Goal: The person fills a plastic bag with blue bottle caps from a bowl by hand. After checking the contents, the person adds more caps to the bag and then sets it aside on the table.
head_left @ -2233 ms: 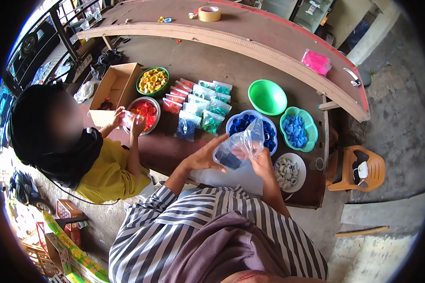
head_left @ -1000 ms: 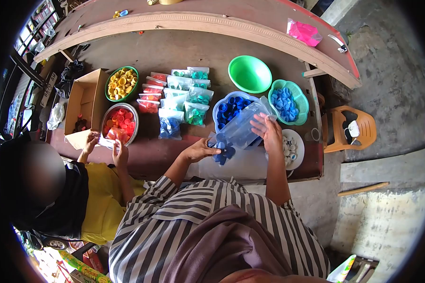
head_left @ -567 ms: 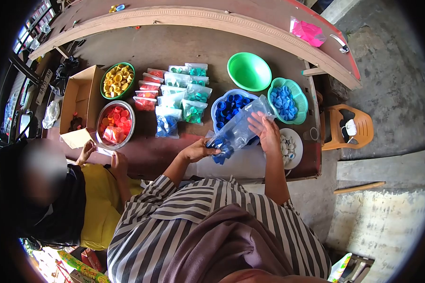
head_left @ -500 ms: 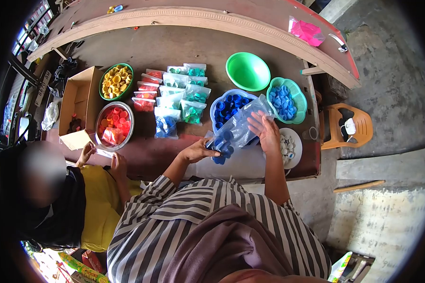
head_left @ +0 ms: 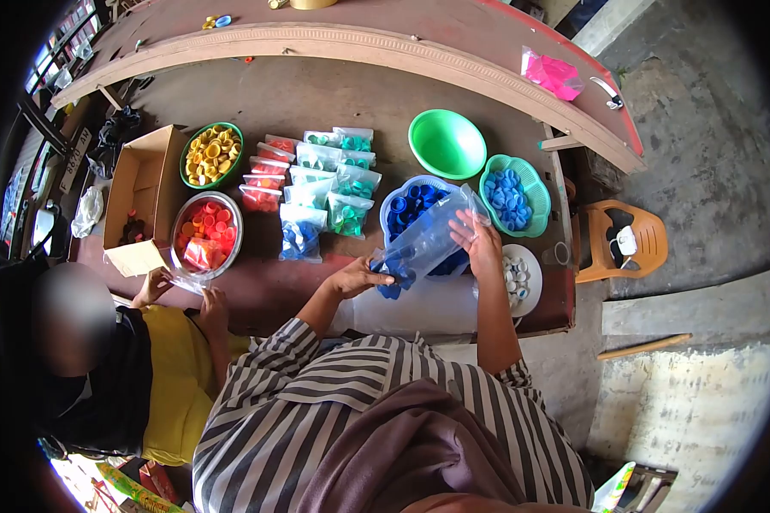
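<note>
My left hand (head_left: 356,279) is closed on the lower end of a clear plastic bag (head_left: 428,237) with dark blue caps (head_left: 393,279) bunched inside. My right hand (head_left: 481,243) is at the bag's upper end, its fingers spread against the plastic. The bag slants up to the right, partly covering a light blue basin (head_left: 387,205) of dark blue caps. Right of it stands a teal basin (head_left: 541,195) with lighter blue caps. Close to my right forearm is a white plate (head_left: 531,300) of white caps, partly hidden.
Filled bags of red, green and blue caps (head_left: 301,233) lie mid-table. Farther left are a metal bowl (head_left: 176,248) of red caps, a green bowl of yellow caps and a cardboard box (head_left: 158,162). A co-worker's hands (head_left: 214,308) hold clear plastic. A green basin (head_left: 449,144) stands behind.
The view has shifted slightly. The blue caps stay bunched at the bag's lower end, and both my hands keep nearly the same position. The co-worker's clear plastic is now stretched between their hands.
</note>
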{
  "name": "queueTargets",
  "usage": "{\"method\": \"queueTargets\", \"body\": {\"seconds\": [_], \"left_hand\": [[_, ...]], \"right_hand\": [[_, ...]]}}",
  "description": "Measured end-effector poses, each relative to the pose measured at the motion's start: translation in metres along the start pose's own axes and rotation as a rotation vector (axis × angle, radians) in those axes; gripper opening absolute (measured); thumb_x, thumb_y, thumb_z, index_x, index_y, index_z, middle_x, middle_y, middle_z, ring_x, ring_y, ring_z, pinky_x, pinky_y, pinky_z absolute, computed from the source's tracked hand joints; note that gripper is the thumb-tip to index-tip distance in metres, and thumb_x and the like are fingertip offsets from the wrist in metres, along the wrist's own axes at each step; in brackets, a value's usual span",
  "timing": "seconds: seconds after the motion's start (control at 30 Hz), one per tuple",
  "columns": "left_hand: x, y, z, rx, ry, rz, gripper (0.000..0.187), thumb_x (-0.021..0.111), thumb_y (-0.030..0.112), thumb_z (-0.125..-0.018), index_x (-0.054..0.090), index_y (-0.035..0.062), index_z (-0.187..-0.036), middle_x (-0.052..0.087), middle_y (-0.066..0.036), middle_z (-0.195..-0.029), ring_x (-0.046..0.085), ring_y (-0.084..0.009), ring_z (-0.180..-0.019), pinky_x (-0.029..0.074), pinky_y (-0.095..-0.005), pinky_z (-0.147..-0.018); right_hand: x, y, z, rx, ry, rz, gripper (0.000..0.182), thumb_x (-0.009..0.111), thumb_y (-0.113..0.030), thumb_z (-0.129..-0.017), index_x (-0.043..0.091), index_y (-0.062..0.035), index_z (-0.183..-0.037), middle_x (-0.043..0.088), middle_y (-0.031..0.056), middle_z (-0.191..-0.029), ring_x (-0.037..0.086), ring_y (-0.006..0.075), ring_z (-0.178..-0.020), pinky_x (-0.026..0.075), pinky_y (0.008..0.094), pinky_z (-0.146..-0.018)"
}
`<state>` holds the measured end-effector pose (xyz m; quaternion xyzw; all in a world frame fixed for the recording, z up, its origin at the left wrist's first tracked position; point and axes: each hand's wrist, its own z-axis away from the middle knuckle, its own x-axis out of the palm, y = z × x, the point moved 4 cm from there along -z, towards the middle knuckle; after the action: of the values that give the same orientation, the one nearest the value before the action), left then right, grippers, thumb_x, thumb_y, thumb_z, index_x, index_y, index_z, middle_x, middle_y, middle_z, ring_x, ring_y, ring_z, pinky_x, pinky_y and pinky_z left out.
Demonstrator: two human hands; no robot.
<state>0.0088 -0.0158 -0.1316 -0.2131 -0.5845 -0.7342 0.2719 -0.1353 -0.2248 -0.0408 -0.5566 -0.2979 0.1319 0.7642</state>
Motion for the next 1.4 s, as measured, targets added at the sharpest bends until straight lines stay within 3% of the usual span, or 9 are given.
{"method": "queueTargets", "body": {"seconds": [0.47, 0.7, 0.77, 0.97, 1.13, 1.17, 1.2, 1.33, 1.4], "left_hand": [[0.004, 0.001, 0.016, -0.021, 0.019, 0.074, 0.043, 0.075, 0.007, -0.08, 0.06, 0.0058, -0.121, 0.066, -0.004, -0.109, 0.061, -0.0156, -0.1, 0.048, -0.0325, -0.09], [0.01, 0.002, 0.011, 0.064, 0.08, -0.094, 0.036, 0.075, 0.007, -0.081, 0.064, 0.0046, -0.114, 0.067, -0.003, -0.102, 0.061, -0.0141, -0.097, 0.048, -0.0321, -0.09], [0.013, 0.006, 0.008, 0.086, 0.112, -0.107, 0.036, 0.076, 0.008, -0.08, 0.064, 0.0044, -0.114, 0.068, -0.003, -0.1, 0.061, -0.0136, -0.096, 0.047, -0.0315, -0.09], [0.018, 0.031, 0.003, 0.115, 0.164, -0.305, 0.037, 0.078, 0.012, -0.079, 0.065, 0.0047, -0.113, 0.068, -0.002, -0.099, 0.059, -0.0124, -0.094, 0.046, -0.0296, -0.089], [0.014, 0.047, -0.011, 0.137, 0.108, -0.249, 0.034, 0.078, 0.014, -0.08, 0.066, 0.0043, -0.111, 0.068, -0.001, -0.1, 0.059, -0.0111, -0.092, 0.045, -0.0277, -0.088], [0.013, 0.048, -0.014, 0.138, 0.103, -0.254, 0.034, 0.078, 0.014, -0.08, 0.066, 0.0042, -0.11, 0.068, -0.001, -0.1, 0.059, -0.0109, -0.091, 0.045, -0.0273, -0.089], [0.018, 0.052, -0.016, 0.18, 0.109, -0.209, 0.035, 0.078, 0.01, -0.08, 0.064, -0.0003, -0.11, 0.068, -0.004, -0.099, 0.062, -0.0127, -0.089, 0.048, -0.0303, -0.085], [0.022, 0.057, -0.018, 0.106, 0.129, -0.365, 0.044, 0.079, 0.02, -0.08, 0.062, 0.003, -0.117, 0.068, -0.003, -0.105, 0.06, -0.0142, -0.097, 0.046, -0.0316, -0.091], [0.024, 0.066, -0.023, 0.248, 0.125, -0.571, 0.056, 0.081, 0.024, -0.078, 0.057, 0.0004, -0.124, 0.066, -0.008, -0.11, 0.059, -0.0177, -0.103, 0.045, -0.0348, -0.094]], "right_hand": [[0.022, -0.022, 0.025, -0.054, -0.063, -0.015, 0.035, 0.047, -0.024, -0.1, 0.053, 0.0003, -0.124, 0.061, 0.0152, -0.12, 0.066, 0.0279, -0.1, 0.056, 0.0344, -0.078], [0.037, -0.05, 0.038, -0.165, -0.064, 0.082, 0.033, 0.048, -0.023, -0.1, 0.053, -0.0005, -0.124, 0.062, 0.0172, -0.119, 0.066, 0.029, -0.098, 0.056, 0.0354, -0.08], [0.041, -0.057, 0.038, -0.237, -0.117, 0.08, 0.031, 0.048, -0.026, -0.1, 0.058, -0.0011, -0.117, 0.065, 0.0133, -0.11, 0.068, 0.0236, -0.092, 0.058, 0.0337, -0.074], [0.057, -0.082, 0.033, -0.239, -0.131, 0.029, 0.032, 0.05, -0.027, -0.1, 0.059, 0.0014, -0.112, 0.066, 0.0138, -0.103, 0.069, 0.0248, -0.089, 0.059, 0.0353, -0.072], [0.057, -0.116, 0.034, -0.404, -0.008, 0.2, 0.035, 0.051, -0.028, -0.1, 0.063, 0.0034, -0.109, 0.067, 0.0083, -0.095, 0.064, 0.0145, -0.086, 0.052, 0.0291, -0.078], [0.056, -0.123, 0.033, -0.489, -0.007, 0.227, 0.033, 0.052, -0.027, -0.1, 0.065, 0.0023, -0.105, 0.068, 0.0064, -0.094, 0.062, 0.0114, -0.082, 0.05, 0.0267, -0.073], [0.056, -0.124, 0.03, -0.518, 0.008, 0.297, 0.032, 0.052, -0.027, -0.099, 0.066, 0.0017, -0.102, 0.068, 0.0058, -0.093, 0.061, 0.0106, -0.079, 0.048, 0.0257, -0.07], [0.073, -0.122, 0.023, -0.461, -0.129, 0.364, 0.029, 0.051, -0.026, -0.1, 0.066, -0.0004, -0.098, 0.068, 0.0061, -0.09, 0.058, 0.0081, -0.074, 0.044, 0.0233, -0.065], [0.081, -0.126, 0.025, -0.46, -0.172, 0.386, 0.031, 0.05, -0.027, -0.1, 0.066, 0.0002, -0.101, 0.069, 0.0067, -0.092, 0.058, 0.008, -0.074, 0.044, 0.0231, -0.065]]}}
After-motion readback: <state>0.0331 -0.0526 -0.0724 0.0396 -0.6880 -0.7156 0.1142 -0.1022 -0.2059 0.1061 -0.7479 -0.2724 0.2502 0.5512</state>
